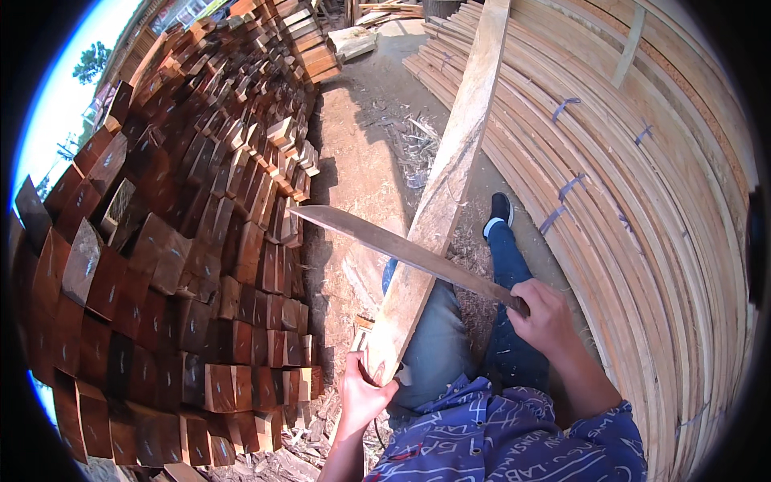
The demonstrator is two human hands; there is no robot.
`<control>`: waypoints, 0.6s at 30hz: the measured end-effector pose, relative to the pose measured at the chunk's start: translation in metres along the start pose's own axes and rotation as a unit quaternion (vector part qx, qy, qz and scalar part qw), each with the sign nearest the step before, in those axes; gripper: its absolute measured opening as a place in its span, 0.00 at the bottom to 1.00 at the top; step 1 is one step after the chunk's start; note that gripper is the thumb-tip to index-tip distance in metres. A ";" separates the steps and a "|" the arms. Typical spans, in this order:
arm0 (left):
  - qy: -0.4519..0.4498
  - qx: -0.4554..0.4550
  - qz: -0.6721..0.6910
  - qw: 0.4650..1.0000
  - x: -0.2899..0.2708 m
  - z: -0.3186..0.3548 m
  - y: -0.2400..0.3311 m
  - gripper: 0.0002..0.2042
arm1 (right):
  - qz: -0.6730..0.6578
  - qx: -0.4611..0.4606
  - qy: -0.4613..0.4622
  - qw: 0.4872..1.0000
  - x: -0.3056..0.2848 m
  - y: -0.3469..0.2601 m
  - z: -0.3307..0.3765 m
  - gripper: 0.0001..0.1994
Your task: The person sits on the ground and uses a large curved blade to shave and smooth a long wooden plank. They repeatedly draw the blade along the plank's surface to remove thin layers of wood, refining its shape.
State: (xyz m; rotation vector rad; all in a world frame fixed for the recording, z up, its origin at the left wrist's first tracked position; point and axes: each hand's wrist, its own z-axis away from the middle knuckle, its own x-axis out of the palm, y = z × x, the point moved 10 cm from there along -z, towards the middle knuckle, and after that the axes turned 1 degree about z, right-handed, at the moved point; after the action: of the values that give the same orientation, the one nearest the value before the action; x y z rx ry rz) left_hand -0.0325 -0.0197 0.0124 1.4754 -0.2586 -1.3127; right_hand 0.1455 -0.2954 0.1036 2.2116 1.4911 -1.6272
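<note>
Hands both engaged. Left hand (363,391) is raised from the lower edge with the forearm running upward, fingers wrapped around the near end of a long pale plank (450,169). The plank slopes away from the person, its far end reaching the top of the view. Right hand (544,315) is extended forward from a patterned blue sleeve (514,438), fingers closed around the handle of a machete (385,239). The blade lies across the plank, pointing to the person's left, its tip beyond the plank's left edge; whether the edge touches the wood cannot be told.

Person's legs, in blue jeans (506,321), show beneath the plank, with a dark shoe (499,213) planted on the ground ahead.

Ground is bare packed earth (361,145), littered with wood chips and shavings around the feet. To the left stands a tall stack of dark reddish timber blocks (177,265), end faces outward. To the right lies a broad pile of pale boards (642,201), several bundles bound with bluish straps. Setting is outdoors, in sunlight, with sky and a tree at upper left.
</note>
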 end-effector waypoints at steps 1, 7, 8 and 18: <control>-0.032 -0.055 -0.079 0.995 0.007 0.005 -0.009 0.28 | 0.010 -0.001 -0.024 1.000 0.008 -0.001 -0.008 0.23; 0.006 -0.034 -0.155 0.987 0.017 0.011 -0.014 0.31 | 0.086 -0.038 -0.129 0.987 0.068 0.013 -0.029 0.24; 0.025 -0.034 -0.202 0.978 0.020 0.008 -0.023 0.33 | 0.106 -0.024 -0.142 0.984 0.077 0.022 -0.031 0.22; -0.017 -0.025 -0.225 0.974 0.040 -0.002 -0.052 0.35 | 0.145 0.156 -0.091 0.973 0.054 0.119 -0.073 0.13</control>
State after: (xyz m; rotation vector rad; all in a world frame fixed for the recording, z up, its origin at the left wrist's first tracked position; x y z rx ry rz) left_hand -0.0402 -0.0277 -0.0516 1.5212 0.0965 -1.6915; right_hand 0.2800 -0.2867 0.0393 2.2115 0.8695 -2.0043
